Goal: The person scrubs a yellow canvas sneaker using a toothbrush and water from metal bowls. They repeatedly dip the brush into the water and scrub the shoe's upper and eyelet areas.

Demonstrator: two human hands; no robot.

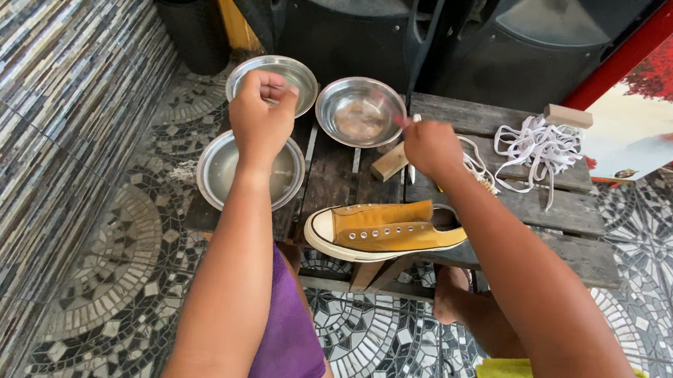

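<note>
My left hand [261, 116] is curled into a loose fist above two metal bowls, one at the back left [302, 73] and one nearer holding water [219, 169]; whether it grips anything I cannot tell. My right hand [431, 145] pinches a thin white stick-like tool, its tip reaching toward a third metal bowl [360, 111]. A mustard-yellow sneaker [382, 230] without laces lies on its side at the front edge of a low wooden pallet table [581, 212]. A small wooden block [389, 162] lies just under my right hand.
White shoelaces [538, 147] are heaped at the back right of the pallet beside another wooden block [568, 116]. Dark plastic chairs [417, 32] stand behind. A striped tile wall [32, 102] runs along the left, mosaic floor below. My knees are at the bottom.
</note>
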